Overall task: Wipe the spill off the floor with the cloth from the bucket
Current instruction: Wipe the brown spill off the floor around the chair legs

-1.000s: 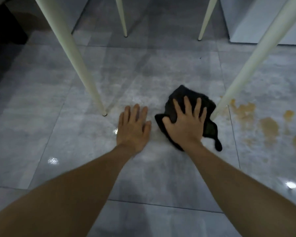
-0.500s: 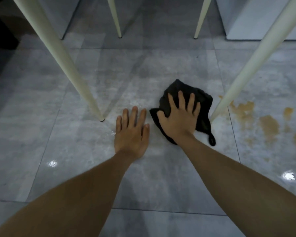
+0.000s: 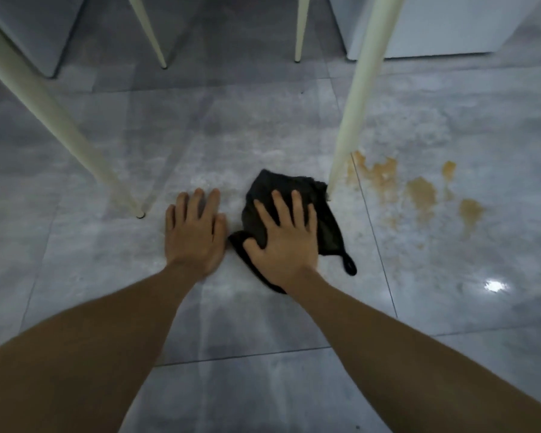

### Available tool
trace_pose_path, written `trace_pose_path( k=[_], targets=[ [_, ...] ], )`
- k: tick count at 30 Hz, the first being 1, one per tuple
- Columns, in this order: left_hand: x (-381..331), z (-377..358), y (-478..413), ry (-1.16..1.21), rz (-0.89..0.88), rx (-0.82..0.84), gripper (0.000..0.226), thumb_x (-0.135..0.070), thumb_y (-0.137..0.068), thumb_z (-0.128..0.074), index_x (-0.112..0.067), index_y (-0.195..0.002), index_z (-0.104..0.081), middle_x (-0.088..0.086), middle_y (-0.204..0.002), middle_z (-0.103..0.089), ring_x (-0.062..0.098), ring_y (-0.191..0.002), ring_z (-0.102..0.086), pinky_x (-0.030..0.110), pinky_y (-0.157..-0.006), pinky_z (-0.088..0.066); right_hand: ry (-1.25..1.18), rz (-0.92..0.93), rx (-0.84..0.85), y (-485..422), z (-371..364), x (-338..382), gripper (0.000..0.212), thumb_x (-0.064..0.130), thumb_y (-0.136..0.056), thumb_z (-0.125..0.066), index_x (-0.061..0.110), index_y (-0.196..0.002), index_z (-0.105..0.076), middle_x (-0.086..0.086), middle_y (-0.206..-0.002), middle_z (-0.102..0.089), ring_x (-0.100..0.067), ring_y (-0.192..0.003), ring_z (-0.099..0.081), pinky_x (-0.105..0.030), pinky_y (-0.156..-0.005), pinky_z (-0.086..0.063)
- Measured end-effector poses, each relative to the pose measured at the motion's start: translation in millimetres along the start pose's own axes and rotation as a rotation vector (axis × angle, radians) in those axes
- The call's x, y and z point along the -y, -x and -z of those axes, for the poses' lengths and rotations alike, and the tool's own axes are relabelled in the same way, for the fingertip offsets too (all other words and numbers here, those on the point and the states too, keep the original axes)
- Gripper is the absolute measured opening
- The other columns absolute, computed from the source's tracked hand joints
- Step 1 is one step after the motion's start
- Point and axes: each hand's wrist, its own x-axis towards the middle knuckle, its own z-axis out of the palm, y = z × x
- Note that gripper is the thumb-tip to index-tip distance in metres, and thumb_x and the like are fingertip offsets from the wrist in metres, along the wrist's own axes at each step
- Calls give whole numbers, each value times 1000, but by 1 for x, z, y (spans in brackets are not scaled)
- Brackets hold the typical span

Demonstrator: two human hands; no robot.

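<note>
A black cloth (image 3: 328,223) lies crumpled on the grey tiled floor, its far edge touching a white leg. My right hand (image 3: 283,242) presses flat on the cloth with fingers spread. Beside it on the left, my left hand (image 3: 194,231) rests flat on the bare floor, holding nothing. Several orange-brown spill patches (image 3: 420,193) spread over the tiles to the right of the cloth, apart from it. No bucket is in view.
Cream-white slanted furniture legs stand around the hands: one near left (image 3: 60,126), one near right (image 3: 355,101), two farther back (image 3: 147,32). Pale cabinet bases (image 3: 444,29) line the back. The floor (image 3: 231,323) is glossy with light glints.
The view has swung right and closer, so more spill shows. My right hand with the cloth has shifted slightly toward the right leg. My left hand stays flat beside it.
</note>
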Motion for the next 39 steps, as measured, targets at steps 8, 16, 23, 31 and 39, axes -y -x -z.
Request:
trace_pose_path(
  k=[8, 16, 23, 31, 39],
  targets=[
    [-63, 6, 13, 144, -271, -28, 52, -32, -95, -42, -10, -141, -54, 14, -138, -57, 36, -128, -48, 46, -110, -35, -14, 12, -117, 68, 11, -97, 67, 66, -91, -42, 37, -151, -44, 1, -165, -34, -31, -157, -17, -57, -125, -15],
    [-165, -28, 13, 226, -393, 1, 43, -31, -93, -36, -12, -127, -55, 8, -126, -56, 29, -118, -51, 43, -103, -42, -45, -166, -197, 85, 15, -128, 65, 60, -93, -44, 34, -152, -45, -2, -165, -34, -32, -156, -19, -59, -124, -15],
    [-190, -39, 16, 165, -289, -97, 44, -35, -101, -40, -14, -140, -47, 6, -135, -48, 27, -127, -44, 44, -114, -34, 50, -612, -214, 36, 39, -187, 77, 69, -88, -32, 36, -157, -33, -7, -168, -26, -39, -156, -12, -62, -123, -11],
    [-210, -34, 13, 153, -433, -60, 31, -28, -98, -41, -13, -117, -59, 7, -112, -58, 27, -107, -54, 40, -98, -44, 39, -288, -207, 63, 33, -195, 71, 69, -91, -36, 35, -152, -44, -6, -164, -36, -36, -154, -23, -60, -122, -18],
    [-234, -57, 8, 339, -324, -132, 29, -8, -99, -42, -6, -123, -55, 12, -120, -56, 28, -110, -52, 39, -103, -44, 44, -438, -177, -30, 39, -196, 75, 71, -90, -30, 38, -157, -31, -4, -170, -24, -37, -157, -10, -60, -124, -7]
  ],
)
